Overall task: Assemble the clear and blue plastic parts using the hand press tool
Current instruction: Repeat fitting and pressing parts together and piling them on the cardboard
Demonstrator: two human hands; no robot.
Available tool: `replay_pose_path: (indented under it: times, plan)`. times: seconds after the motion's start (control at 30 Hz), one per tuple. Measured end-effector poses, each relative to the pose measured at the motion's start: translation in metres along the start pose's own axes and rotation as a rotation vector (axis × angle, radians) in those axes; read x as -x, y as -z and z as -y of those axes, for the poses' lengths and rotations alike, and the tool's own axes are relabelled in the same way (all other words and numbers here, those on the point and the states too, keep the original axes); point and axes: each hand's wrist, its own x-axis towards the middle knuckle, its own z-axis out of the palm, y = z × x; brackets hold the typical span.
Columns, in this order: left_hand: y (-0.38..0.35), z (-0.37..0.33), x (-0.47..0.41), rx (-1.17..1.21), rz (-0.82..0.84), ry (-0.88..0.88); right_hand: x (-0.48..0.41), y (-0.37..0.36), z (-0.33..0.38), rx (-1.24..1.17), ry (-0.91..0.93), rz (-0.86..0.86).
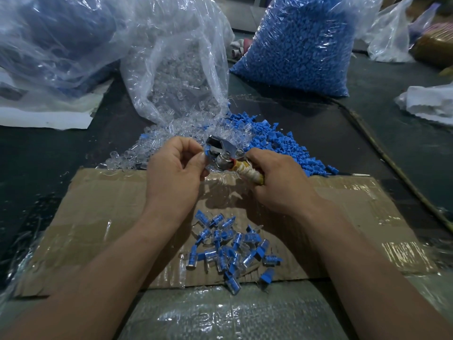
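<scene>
Nearest the viewer, below both grips, a heap of finished clear-and-blue plastic pieces (232,246) is lying on a taped brown cardboard sheet (98,204). Above it, the right hand (277,182) is clenching the cord-wrapped handle (248,173) of the small metal hand press tool (224,159), whose long axis is running from that grip up and leftward to its steel head (218,147). The left hand (171,168) is pinching a small blue plastic part (206,152) between thumb and fingertips, just left of the head and touching it. Whether a clear part is seated there cannot be told. The left hand is thus lying nearer for feeding, probably rightward into the head. Beyond the grips, loose clear plastic parts (152,148) are spilling from an open transparent bag (176,69) on the left, and loose blue plastic parts (289,148) are lying heaped on the right.
</scene>
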Motion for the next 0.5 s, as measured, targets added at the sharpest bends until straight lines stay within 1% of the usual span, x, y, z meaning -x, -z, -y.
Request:
replay_pose_path:
  times: [0.13,0.33,0.5]
  plan:
    - [0.0004,0.0019,0.0002,-0.059,-0.011,-0.016,-0.0003,0.0009,0.0006,-0.002,-0.001,0.003]
    - [-0.0002,0.002,0.0005,-0.072,-0.02,-0.008,-0.001,0.0009,0.0013,0.01,0.003,0.026]
    - [-0.0002,0.0,0.0008,-0.072,-0.017,-0.015,0.0006,-0.0006,-0.0003,0.023,0.023,-0.028]
